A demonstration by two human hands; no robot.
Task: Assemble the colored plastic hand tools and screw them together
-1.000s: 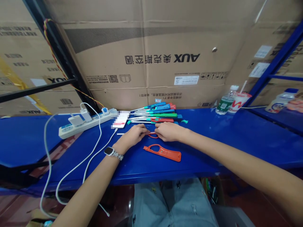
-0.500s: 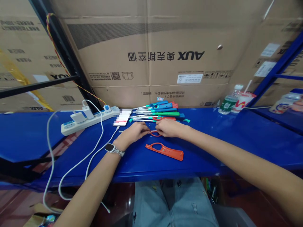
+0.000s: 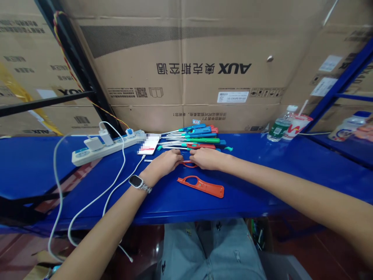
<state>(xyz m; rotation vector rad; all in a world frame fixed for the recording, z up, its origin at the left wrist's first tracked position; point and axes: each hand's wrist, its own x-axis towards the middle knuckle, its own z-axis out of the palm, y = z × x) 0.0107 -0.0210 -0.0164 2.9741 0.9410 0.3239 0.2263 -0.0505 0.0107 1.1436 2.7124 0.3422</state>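
Note:
My left hand (image 3: 164, 162) and my right hand (image 3: 205, 158) rest close together on the blue bench (image 3: 262, 171), fingers curled round a red lighter shell (image 3: 189, 164) whose loop shows between them. A thin metal tube pokes out left of my left hand. Nearer to me lies a separate orange-red shell half (image 3: 201, 186), flat on the bench. Behind my hands is a pile of several long-nosed lighters (image 3: 195, 139) in blue, green, teal and red. A watch sits on my left wrist.
A white power strip (image 3: 101, 149) with chargers and trailing white cables lies at the left, a phone (image 3: 149, 144) beside it. A water bottle (image 3: 276, 128) and a cup with a straw (image 3: 295, 125) stand at the right. Cardboard boxes (image 3: 201, 70) wall off the back.
Both hands have stayed on the red shell with only small finger shifts. The camera view has moved slightly.

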